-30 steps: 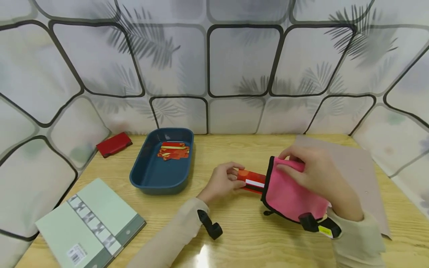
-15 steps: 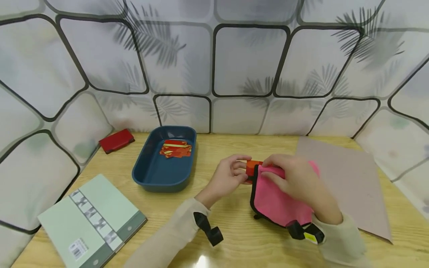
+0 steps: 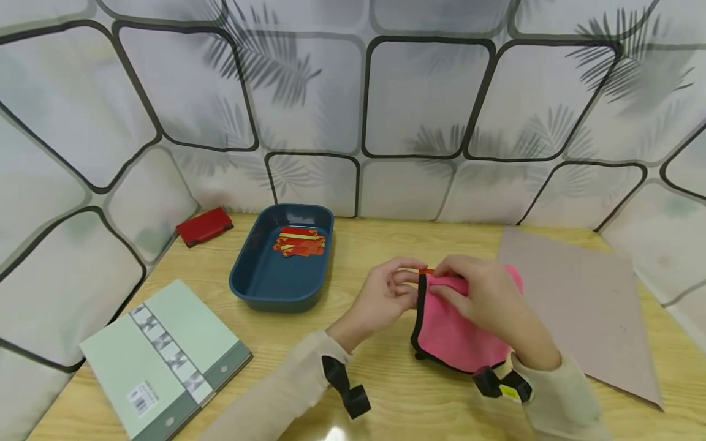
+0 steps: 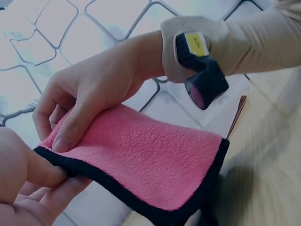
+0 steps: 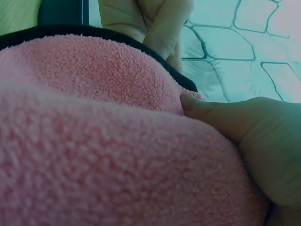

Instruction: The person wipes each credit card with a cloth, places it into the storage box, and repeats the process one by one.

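Note:
A pink plush cloth point(image 3: 460, 331) with black edging is held up over the table, folded over at the top. My right hand point(image 3: 488, 291) pinches its upper edge between thumb and fingers; in the right wrist view the thumb point(image 5: 207, 110) presses into the plush. At the cloth's left edge, my left hand point(image 3: 388, 294) has its fingers curled round the end of a red packet. Only a thin orange-red strip of the packet point(image 3: 425, 271) shows above the cloth; the rest is hidden. The left wrist view shows the left hand point(image 4: 33, 181) close against the black edging.
A blue tray point(image 3: 261, 293) with several red-and-gold paper pieces point(image 3: 299, 241) stands left of my hands. Behind it at left lies a red wallet-like case point(image 3: 204, 227). A pale green binder point(image 3: 176, 337) lies front left, and a greyish-pink board point(image 3: 584, 294) lies at right.
The red packet, largely in sight a second ago, has gone almost wholly behind or into the pink cloth. The right hand and cloth came left toward the left hand.

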The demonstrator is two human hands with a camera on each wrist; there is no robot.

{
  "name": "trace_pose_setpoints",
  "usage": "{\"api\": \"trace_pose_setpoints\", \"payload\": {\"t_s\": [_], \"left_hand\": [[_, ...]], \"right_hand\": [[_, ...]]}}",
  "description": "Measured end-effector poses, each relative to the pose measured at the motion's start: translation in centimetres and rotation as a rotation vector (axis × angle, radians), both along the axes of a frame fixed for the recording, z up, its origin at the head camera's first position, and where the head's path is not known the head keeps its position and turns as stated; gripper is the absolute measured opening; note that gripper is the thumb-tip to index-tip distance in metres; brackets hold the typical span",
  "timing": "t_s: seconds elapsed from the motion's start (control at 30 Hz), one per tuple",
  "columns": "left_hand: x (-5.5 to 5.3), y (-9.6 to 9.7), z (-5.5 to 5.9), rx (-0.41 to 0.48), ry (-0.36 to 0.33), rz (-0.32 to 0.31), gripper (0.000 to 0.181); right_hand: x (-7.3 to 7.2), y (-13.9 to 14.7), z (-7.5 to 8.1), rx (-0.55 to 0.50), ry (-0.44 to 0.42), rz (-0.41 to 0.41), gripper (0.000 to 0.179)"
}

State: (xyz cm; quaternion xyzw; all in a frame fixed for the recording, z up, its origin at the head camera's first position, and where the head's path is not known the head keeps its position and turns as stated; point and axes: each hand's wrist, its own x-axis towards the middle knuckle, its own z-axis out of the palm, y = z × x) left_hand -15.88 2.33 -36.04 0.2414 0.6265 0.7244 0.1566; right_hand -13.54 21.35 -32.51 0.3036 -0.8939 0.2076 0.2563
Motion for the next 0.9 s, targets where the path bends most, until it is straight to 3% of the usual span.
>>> {"api": "trace_pose_setpoints", "payload": {"t_s": [0.3, 0.47, 0.67, 0.9], "left_hand": [[0.1, 0.1, -0.9, 0.076, -0.014, 0.050, 0.049], [0.2, -0.8, -1.1, 0.022, -0.031, 0.110, 0.048], [0.1, -1.7, -1.2, -0.016, -0.025, 0.132, 0.047], [-0.1, -2.6, -1.0, -0.027, -0.035, 0.160, 0.048]], "right_hand": [[0.1, 1.2, 0.4, 0.040, -0.044, -0.108, 0.025], [0.2, 2.0, 0.5, 0.054, -0.097, -0.166, 0.023], [0.3, 3.3, 0.7, 0.060, -0.111, -0.260, 0.020], [0.3, 5.3, 1.6, 0.050, -0.107, -0.288, 0.019]]}}
